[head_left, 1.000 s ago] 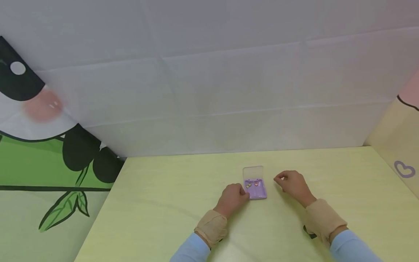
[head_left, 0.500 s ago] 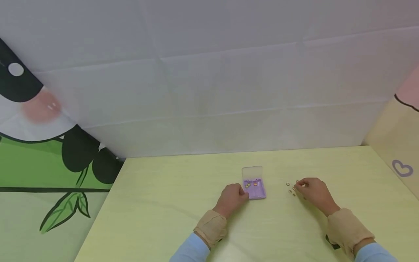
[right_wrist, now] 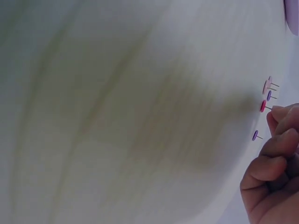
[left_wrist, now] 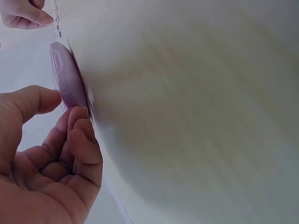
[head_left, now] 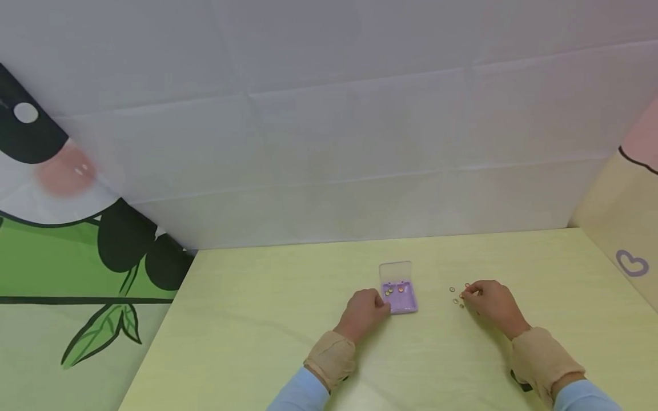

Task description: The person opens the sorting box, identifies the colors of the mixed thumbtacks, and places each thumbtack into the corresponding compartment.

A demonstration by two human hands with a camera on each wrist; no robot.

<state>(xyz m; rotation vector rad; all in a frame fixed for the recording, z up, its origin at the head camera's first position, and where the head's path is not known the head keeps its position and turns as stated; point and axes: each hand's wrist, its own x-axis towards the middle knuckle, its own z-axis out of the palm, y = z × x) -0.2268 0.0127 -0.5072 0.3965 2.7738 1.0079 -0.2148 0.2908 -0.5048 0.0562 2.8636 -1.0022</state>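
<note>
A small purple plastic box (head_left: 403,301) with its clear lid (head_left: 396,269) raised sits on the table, several thumbtacks (head_left: 401,289) lying inside. My left hand (head_left: 362,314) holds its near left corner between thumb and fingers; in the left wrist view the box (left_wrist: 70,79) shows edge-on. To the right of it, several loose thumbtacks (head_left: 452,289) rest on their heads, points up. My right hand (head_left: 493,302) is down among them. In the right wrist view, thumb and finger of the right hand (right_wrist: 280,158) pinch the point of a red thumbtack (right_wrist: 263,106).
Around the red tack stand a purple thumbtack (right_wrist: 255,135) and a pale pink one (right_wrist: 265,87). The pale yellow table (head_left: 247,319) ends at a white cloth wall (head_left: 319,211) behind. A printed cloth (head_left: 51,257) hangs at the left.
My right hand has moved right from beside the box to the loose thumbtacks, then shifted slightly left and pinched one. My left hand and the box have stayed put.
</note>
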